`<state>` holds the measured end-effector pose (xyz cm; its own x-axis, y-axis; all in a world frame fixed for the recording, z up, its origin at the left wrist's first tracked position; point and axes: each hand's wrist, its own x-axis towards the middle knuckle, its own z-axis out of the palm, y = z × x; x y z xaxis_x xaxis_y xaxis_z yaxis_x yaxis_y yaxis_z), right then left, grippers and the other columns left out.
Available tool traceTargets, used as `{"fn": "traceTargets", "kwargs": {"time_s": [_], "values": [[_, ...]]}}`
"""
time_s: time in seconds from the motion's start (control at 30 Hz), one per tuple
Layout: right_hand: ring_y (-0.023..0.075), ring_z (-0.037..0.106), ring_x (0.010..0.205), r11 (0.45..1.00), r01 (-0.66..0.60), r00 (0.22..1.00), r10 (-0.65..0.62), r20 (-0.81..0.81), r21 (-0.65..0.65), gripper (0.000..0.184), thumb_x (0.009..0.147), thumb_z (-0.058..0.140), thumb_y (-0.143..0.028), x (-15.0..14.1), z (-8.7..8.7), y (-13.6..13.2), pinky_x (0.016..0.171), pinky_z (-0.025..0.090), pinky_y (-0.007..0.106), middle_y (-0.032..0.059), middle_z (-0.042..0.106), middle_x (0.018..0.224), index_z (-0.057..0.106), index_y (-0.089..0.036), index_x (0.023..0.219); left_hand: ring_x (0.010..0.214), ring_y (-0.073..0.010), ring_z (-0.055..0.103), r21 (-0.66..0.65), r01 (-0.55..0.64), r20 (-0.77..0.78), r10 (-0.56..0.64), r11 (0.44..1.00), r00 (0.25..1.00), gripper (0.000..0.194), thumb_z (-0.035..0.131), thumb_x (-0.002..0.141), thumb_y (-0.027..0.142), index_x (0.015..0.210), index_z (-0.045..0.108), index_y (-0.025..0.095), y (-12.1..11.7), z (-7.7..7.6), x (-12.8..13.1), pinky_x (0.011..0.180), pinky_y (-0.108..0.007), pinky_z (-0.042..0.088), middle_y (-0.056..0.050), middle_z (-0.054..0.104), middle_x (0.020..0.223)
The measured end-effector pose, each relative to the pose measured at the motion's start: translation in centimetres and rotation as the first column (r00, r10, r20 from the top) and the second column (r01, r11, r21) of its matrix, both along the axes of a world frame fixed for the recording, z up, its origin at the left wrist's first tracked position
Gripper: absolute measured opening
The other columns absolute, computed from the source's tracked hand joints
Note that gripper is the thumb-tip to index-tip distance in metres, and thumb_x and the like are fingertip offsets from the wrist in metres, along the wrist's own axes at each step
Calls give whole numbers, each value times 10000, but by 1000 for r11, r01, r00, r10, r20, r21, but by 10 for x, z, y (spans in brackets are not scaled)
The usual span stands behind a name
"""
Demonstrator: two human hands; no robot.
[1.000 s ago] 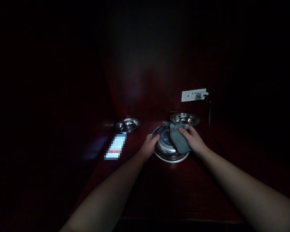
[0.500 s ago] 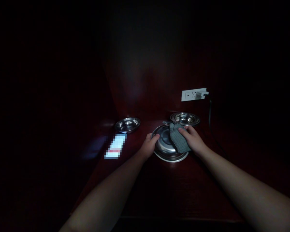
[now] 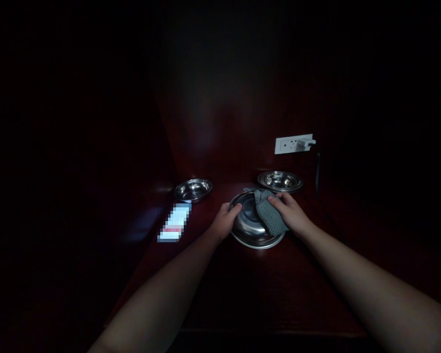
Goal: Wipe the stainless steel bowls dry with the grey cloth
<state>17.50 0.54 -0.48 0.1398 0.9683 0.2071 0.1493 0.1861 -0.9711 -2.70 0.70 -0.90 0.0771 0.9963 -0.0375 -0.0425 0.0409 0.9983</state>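
A shiny round metal bowl (image 3: 248, 228) is held over the dark red table, its outer base turned up toward me. My left hand (image 3: 225, 221) grips its left rim, thumb on top and the other fingers mostly hidden. On the right side, my right hand (image 3: 292, 212) is closed on a grey-green textured cloth (image 3: 271, 215). The cloth lies over the bowl's right part and folds across its rim. Fingers beneath the cloth are hidden, so I cannot tell whether they also grip the bowl.
Behind stands a metal dish (image 3: 193, 189) at the left, and stacked-looking metal dishes (image 3: 280, 181) at the right. A lit, blurred phone (image 3: 175, 223) lies left of the bowl. On the wall, a white socket (image 3: 293, 144) holds a plug with a dark cable (image 3: 318, 171).
The bowl and both hands have shifted very slightly left. The cloth has slid a little lower and left with my right hand; both hands keep their hold.
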Motion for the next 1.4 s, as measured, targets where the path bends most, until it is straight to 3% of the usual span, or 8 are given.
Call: {"fn": "traceTargets", "kwargs": {"time_s": [0.4,0.6,1.23,1.4], "values": [[162,542,650,999,-53,998,53,19,-4,419,632,677,-514,-3,8,-7,578,422,284,-10,574,748,444,-220,817,887,-207,624,44,35,51,-37,998,998,484,719,657,418,1003,547,128,-4,3,-2,830,-342,457,-98,662,968],[149,514,615,999,-30,998,30,55,-11,384,673,621,-540,-2,5,-5,567,406,284,-18,556,710,452,-219,801,860,-202,629,49,39,58,-42,998,997,473,715,658,427,984,557,122,-3,2,-2,819,-345,460,-97,669,956],[153,495,650,999,-7,993,11,115,-33,377,702,581,-558,-1,5,-3,586,391,283,-16,537,725,460,-217,807,808,-187,641,84,98,10,-100,992,995,373,673,688,448,892,631,137,-6,6,0,760,-299,480,-72,698,882],[149,486,646,999,-8,993,12,118,-34,367,713,570,-554,-2,6,-5,587,388,280,-17,526,713,463,-213,793,834,-199,636,72,68,-23,-66,995,998,453,683,662,482,940,607,133,-3,2,-2,773,-314,470,-87,687,927]]}}
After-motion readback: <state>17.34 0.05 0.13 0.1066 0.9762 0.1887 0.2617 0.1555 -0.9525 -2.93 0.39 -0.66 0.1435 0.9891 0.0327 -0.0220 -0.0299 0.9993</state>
